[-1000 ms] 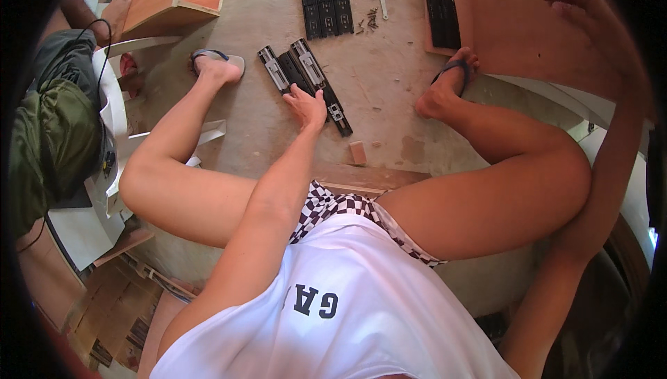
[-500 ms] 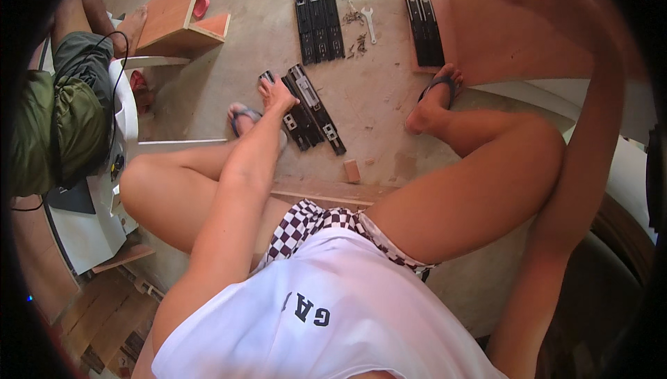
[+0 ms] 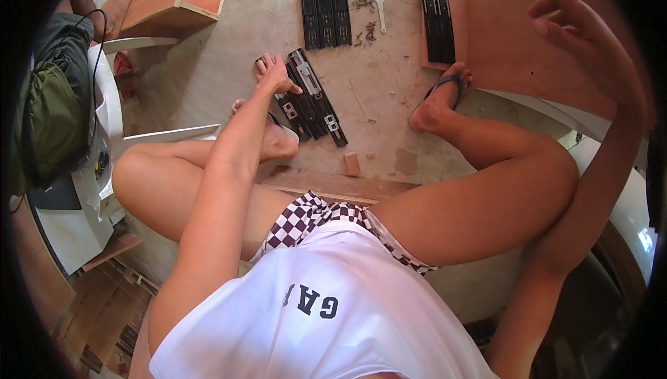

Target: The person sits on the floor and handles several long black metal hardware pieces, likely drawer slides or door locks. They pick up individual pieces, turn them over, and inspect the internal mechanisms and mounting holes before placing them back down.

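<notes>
My left hand (image 3: 276,77) reaches down to the floor, with its fingers and thumb over a black drawer slide (image 3: 290,109) in a small group. Part of that slide is hidden under the hand. Just right of it lies another black drawer slide (image 3: 317,97) with a silvery inner rail, slanting toward me. My right hand (image 3: 573,25) is raised at the far right over a brown wooden panel (image 3: 514,38). Its fingers are loosely bent and apart, holding nothing.
More drawer slides (image 3: 325,7) lie farther off, beside scattered screws (image 3: 365,28) and a wrench (image 3: 379,12). A slide pair (image 3: 438,28) rests against the panel. A small wooden block (image 3: 352,163) lies nearer. Another person's leg (image 3: 114,11) shows beside a wooden piece (image 3: 163,7) at left.
My right hand has come down and a little to the right, its fingers now clearer. My left hand stays at the slides, which have turned slightly under it. The view has shifted a little.
</notes>
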